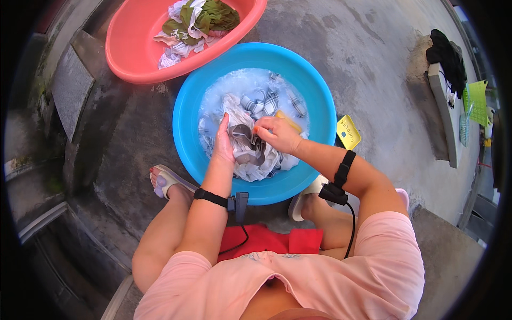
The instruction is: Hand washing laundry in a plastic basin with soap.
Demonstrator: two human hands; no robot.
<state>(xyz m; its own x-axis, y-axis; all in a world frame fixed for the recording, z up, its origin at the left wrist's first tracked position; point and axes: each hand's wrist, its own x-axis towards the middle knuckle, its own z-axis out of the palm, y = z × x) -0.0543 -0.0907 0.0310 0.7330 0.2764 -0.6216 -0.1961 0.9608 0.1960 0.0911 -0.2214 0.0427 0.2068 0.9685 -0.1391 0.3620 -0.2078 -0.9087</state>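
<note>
A wide blue plastic basin [256, 196] of sudsy water [224, 86] lies before me. In it is a wet white garment [256, 174] with grey trim [256, 158]. My left hand [225, 140] holds the garment's left side, its fingers stretched along the cloth and the thumb hidden. Bent fingers of my right hand [277, 132] pinch the grey trim. Beyond the hands, white-and-dark checked cloth [260, 104] is partly under the suds. A yellow block [289, 121] shows just behind my right hand, partly covered by it.
A pink plastic tub [132, 44] with olive and white clothes [200, 24] touches the basin's far left rim. Beside the basin's right rim is a yellow dish [348, 132] bearing writing. Dark cloth [446, 56] hangs over a low slab [446, 120] at far right.
</note>
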